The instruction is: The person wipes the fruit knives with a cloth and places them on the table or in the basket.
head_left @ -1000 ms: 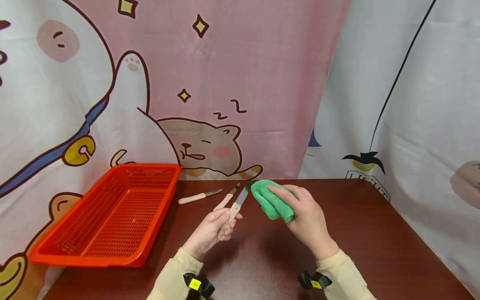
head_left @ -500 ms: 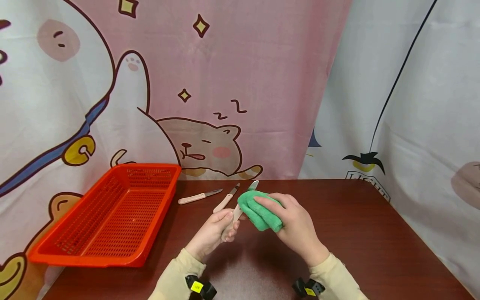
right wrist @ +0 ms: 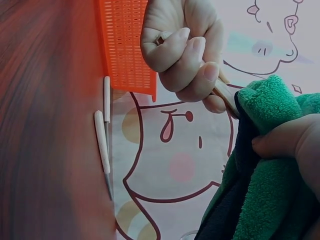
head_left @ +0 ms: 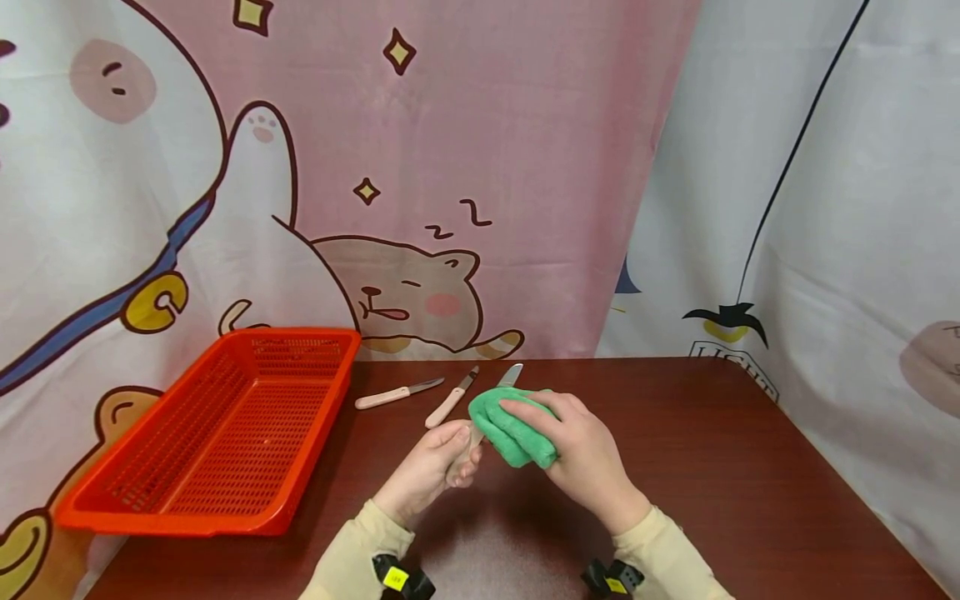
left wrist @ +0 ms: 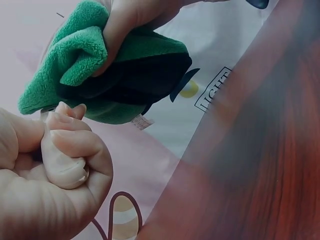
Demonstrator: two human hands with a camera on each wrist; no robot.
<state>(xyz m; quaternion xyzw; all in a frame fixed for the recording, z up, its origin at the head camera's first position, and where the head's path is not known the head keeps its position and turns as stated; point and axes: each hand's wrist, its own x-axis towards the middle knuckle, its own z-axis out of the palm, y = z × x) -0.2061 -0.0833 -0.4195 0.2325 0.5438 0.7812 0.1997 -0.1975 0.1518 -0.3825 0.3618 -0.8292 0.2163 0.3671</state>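
My left hand grips a knife by its pale handle, the blade angled up and away. A folded green cloth covers the middle of that knife, and the blade's tip shows beyond it. My right hand holds the cloth, thumb and fingers pressing it around the blade. In the left wrist view, the handle's end pokes out of the curled fingers, and the cloth has a dark underside. Two more pale-handled knives lie on the table: one knife near the basket, another knife just left of the held one.
An orange-red perforated plastic basket stands at the left of the dark brown table. A printed cartoon curtain hangs right behind the table's far edge.
My right hand has brought the cloth left and down along the blade toward the handle, then stayed near there. The left hand keeps hold of the knife, shifting slightly.
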